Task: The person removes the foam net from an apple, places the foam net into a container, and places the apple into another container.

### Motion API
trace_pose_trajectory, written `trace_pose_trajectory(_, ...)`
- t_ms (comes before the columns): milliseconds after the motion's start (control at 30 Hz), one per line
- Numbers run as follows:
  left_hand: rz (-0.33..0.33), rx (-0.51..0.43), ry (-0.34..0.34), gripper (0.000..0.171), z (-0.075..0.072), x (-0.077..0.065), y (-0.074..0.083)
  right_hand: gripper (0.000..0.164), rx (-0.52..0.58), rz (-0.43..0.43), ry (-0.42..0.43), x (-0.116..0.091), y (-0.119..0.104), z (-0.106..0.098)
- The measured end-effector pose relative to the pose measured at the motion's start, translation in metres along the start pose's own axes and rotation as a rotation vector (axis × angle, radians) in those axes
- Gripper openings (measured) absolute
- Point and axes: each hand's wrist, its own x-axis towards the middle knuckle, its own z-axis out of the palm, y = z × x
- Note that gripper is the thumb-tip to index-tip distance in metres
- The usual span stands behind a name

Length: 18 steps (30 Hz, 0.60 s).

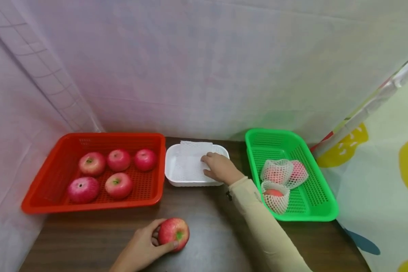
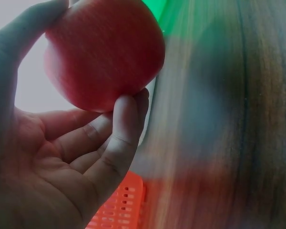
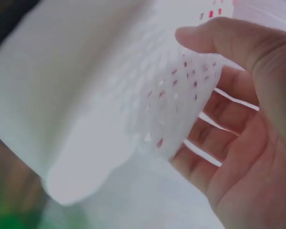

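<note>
My left hand (image 1: 146, 241) holds a red apple (image 1: 173, 234) low over the front of the table, thumb on one side and fingers curled round the other. The left wrist view shows the same apple (image 2: 107, 52) with fingertips against its underside. My right hand (image 1: 221, 168) reaches into a white tray (image 1: 171, 180) holding flat white foam net sleeves (image 1: 193, 158). Up close in the right wrist view, the thumb lies in front of a foam net (image 3: 181, 86) and the fingers pass behind it, so its edge is between them.
At the left stands a red basket (image 1: 91, 207) with several bare apples (image 1: 119, 185). A green basket (image 1: 321, 200) at the right contains apples in white foam nets (image 1: 277, 172), beside my right forearm. A pale cloth wall (image 1: 204, 75) rises behind the tray.
</note>
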Motion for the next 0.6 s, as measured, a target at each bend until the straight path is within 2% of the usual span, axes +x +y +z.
trace_pose_trajectory(100,-0.001,0.008,0.004,0.078,0.001,0.002,0.002,0.044,-0.04,0.017,0.094,-0.021,-0.006,-0.02)
trace_pose_trajectory(167,-0.002,0.014,0.006,0.078,0.001,0.002,0.002,0.05,-0.045,0.021,0.188,-0.038,-0.01,-0.03)
trace_pose_trajectory(267,0.001,0.022,0.023,0.079,0.001,0.003,0.004,0.052,-0.017,0.014,0.311,-0.064,-0.016,-0.039)
trace_pose_trajectory(333,-0.002,0.025,0.031,0.079,0.0,0.003,0.005,0.05,0.009,0.005,0.359,-0.079,-0.02,-0.039)
trace_pose_trajectory(467,-0.015,0.041,0.05,0.081,-0.005,0.001,0.009,0.043,0.046,0.013,0.355,-0.106,-0.026,-0.031)
trace_pose_trajectory(600,0.002,0.09,0.076,0.082,-0.022,-0.002,0.02,0.043,0.073,0.04,0.304,-0.124,-0.032,-0.019)
